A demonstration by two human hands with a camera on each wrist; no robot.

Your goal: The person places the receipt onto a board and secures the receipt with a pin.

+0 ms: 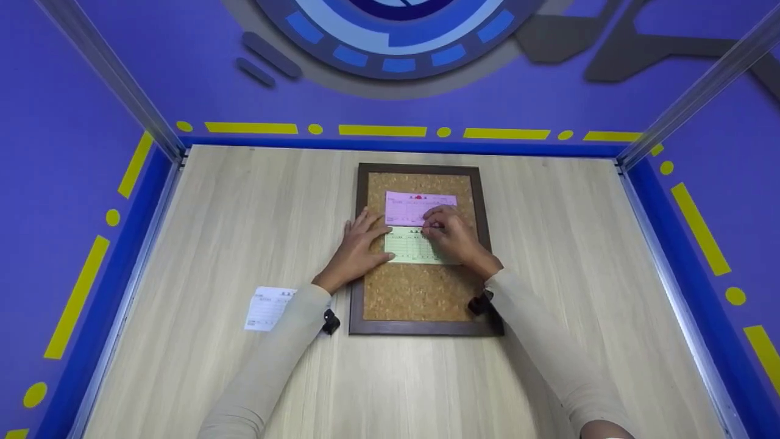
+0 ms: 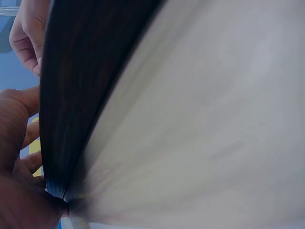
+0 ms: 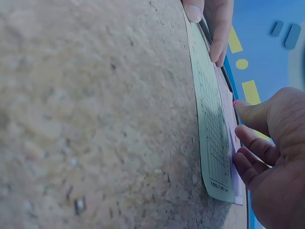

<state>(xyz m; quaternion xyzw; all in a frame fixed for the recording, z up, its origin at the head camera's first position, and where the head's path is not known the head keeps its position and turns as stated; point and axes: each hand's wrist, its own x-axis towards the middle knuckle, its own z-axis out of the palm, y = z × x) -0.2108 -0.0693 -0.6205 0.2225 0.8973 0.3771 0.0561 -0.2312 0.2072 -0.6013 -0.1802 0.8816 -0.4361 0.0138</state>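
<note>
A pink printed slip lies on the framed cork board, with a red pushpin at its top edge. Directly below it, a green printed slip lies against the cork. My left hand rests spread over the board's left frame, thumb and fingertips on the left edges of the slips. At the top of the green slip, my right hand has curled fingers and thumb together. A small red pushpin head shows at its thumb tip in the right wrist view, mostly hidden by the fingers.
A white printed slip lies on the wood-grain table left of the board, partly covered by the left sleeve. Blue panels with yellow marks stand around the back and sides.
</note>
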